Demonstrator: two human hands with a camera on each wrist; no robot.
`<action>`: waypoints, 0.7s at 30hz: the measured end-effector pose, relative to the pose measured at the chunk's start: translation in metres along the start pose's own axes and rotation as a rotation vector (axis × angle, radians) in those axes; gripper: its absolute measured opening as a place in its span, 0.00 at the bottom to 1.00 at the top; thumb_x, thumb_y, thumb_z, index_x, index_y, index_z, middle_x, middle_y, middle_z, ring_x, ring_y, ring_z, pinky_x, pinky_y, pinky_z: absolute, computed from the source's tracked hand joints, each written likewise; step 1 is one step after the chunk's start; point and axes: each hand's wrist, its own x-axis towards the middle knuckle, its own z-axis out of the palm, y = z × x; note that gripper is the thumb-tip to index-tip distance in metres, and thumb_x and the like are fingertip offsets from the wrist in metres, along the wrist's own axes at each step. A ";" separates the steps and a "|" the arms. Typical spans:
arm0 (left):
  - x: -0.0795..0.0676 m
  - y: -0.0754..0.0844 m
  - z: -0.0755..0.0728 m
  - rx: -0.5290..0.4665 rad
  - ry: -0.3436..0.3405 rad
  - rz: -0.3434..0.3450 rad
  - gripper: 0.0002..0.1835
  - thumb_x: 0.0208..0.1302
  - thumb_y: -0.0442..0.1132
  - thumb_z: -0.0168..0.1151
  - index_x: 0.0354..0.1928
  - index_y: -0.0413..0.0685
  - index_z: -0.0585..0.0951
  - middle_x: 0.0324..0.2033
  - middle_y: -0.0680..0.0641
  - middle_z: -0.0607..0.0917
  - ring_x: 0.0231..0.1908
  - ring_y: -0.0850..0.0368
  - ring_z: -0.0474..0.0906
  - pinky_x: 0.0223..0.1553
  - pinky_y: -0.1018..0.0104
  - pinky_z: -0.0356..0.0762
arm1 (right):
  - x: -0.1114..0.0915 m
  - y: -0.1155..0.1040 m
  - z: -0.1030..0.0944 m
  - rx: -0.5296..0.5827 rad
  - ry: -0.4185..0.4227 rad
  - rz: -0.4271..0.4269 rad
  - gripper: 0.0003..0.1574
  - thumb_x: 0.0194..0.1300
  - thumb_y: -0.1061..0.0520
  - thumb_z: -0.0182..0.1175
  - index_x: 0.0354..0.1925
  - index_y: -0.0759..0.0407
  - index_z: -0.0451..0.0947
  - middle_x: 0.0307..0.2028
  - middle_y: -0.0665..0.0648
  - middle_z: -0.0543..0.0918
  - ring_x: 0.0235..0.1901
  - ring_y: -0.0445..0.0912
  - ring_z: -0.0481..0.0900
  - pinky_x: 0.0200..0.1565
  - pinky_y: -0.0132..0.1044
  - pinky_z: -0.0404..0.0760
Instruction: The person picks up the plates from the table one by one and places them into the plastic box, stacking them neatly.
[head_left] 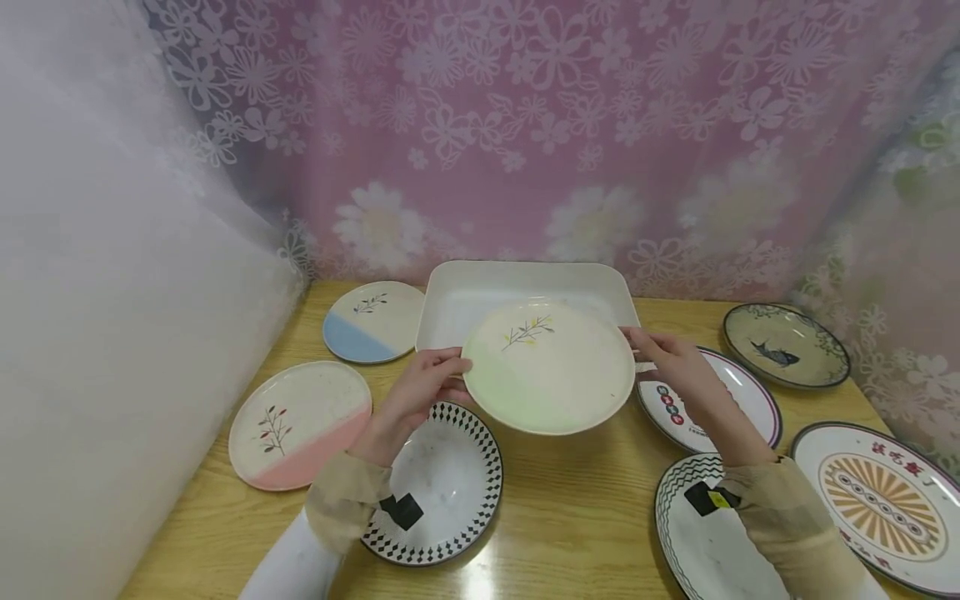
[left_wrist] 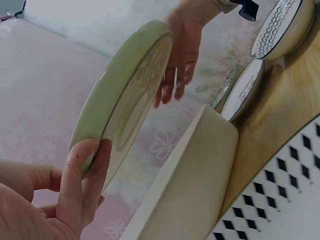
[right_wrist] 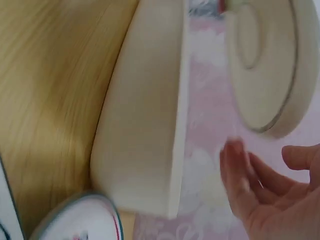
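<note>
My left hand (head_left: 420, 387) pinches the left rim of a cream and pale green plate (head_left: 555, 375) with a yellow-leaf sprig, thumb on top and fingers beneath. In the left wrist view the plate (left_wrist: 120, 90) is tilted, raised above a white rectangular basin (left_wrist: 200, 165). My right hand (head_left: 678, 371) is by the plate's right edge. The right wrist view shows that hand (right_wrist: 275, 195) with fingers extended and a gap between them and the plate (right_wrist: 270, 65). From the head view, the plate covers the front part of the basin (head_left: 444, 308).
To the left lie a blue-and-cream plate (head_left: 371, 321) and a pink-and-cream plate (head_left: 300, 425). A diamond-rimmed dish (head_left: 450, 475) sits below my left forearm. On the right are a zigzag-rimmed dish (head_left: 720, 542), a lettered plate (head_left: 738, 392), a fish dish (head_left: 787, 346) and a sunburst plate (head_left: 885, 500).
</note>
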 end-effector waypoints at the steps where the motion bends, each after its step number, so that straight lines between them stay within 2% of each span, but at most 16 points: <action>1: 0.003 0.003 0.000 -0.006 0.018 0.000 0.21 0.75 0.32 0.52 0.65 0.27 0.74 0.34 0.48 0.88 0.28 0.61 0.87 0.33 0.69 0.87 | 0.002 0.001 -0.001 -0.032 0.028 0.000 0.40 0.82 0.39 0.40 0.75 0.65 0.61 0.67 0.72 0.71 0.60 0.60 0.76 0.58 0.56 0.80; 3: 0.009 0.009 0.001 -0.017 0.053 0.005 0.20 0.75 0.31 0.53 0.65 0.28 0.74 0.34 0.48 0.88 0.28 0.61 0.87 0.34 0.68 0.87 | 0.007 0.006 -0.004 -0.116 0.079 0.006 0.39 0.82 0.40 0.41 0.75 0.65 0.61 0.69 0.73 0.67 0.65 0.68 0.70 0.60 0.64 0.75; 5: 0.016 0.014 0.002 -0.028 0.091 0.003 0.20 0.75 0.31 0.53 0.64 0.29 0.75 0.34 0.47 0.88 0.29 0.60 0.87 0.35 0.68 0.87 | 0.012 0.015 -0.007 -0.220 0.114 0.015 0.39 0.81 0.41 0.44 0.76 0.66 0.59 0.71 0.74 0.63 0.67 0.71 0.65 0.61 0.68 0.72; 9: 0.031 0.023 0.006 -0.049 0.140 -0.005 0.19 0.75 0.32 0.54 0.62 0.31 0.77 0.37 0.44 0.87 0.29 0.59 0.87 0.37 0.67 0.87 | 0.021 0.033 -0.011 -0.330 0.081 0.046 0.48 0.78 0.41 0.52 0.78 0.68 0.47 0.76 0.76 0.49 0.70 0.76 0.55 0.64 0.72 0.65; 12: 0.045 0.026 0.010 -0.066 0.153 -0.001 0.17 0.75 0.31 0.54 0.60 0.30 0.79 0.39 0.41 0.86 0.30 0.58 0.87 0.38 0.66 0.87 | 0.025 0.044 -0.012 -0.343 0.019 0.066 0.59 0.74 0.38 0.57 0.80 0.68 0.37 0.77 0.77 0.41 0.71 0.78 0.48 0.65 0.75 0.59; 14: 0.054 0.027 0.014 -0.069 0.156 0.011 0.16 0.74 0.30 0.53 0.58 0.29 0.79 0.39 0.41 0.85 0.30 0.58 0.87 0.38 0.66 0.87 | 0.028 0.048 -0.011 -0.338 -0.013 0.058 0.62 0.73 0.40 0.60 0.80 0.67 0.34 0.77 0.76 0.39 0.72 0.77 0.46 0.65 0.75 0.57; 18: 0.072 0.024 0.022 -0.085 0.161 0.011 0.10 0.73 0.28 0.52 0.46 0.28 0.81 0.35 0.41 0.83 0.28 0.57 0.87 0.38 0.66 0.87 | 0.032 0.053 -0.008 -0.308 -0.054 0.032 0.65 0.70 0.42 0.64 0.80 0.66 0.31 0.77 0.76 0.41 0.72 0.76 0.49 0.66 0.72 0.60; 21: 0.086 0.020 0.027 -0.095 0.182 -0.002 0.09 0.71 0.26 0.51 0.37 0.29 0.80 0.32 0.41 0.83 0.26 0.57 0.86 0.36 0.67 0.87 | 0.035 0.053 -0.007 -0.316 -0.066 0.063 0.67 0.69 0.40 0.64 0.79 0.68 0.32 0.77 0.77 0.43 0.71 0.76 0.52 0.66 0.70 0.63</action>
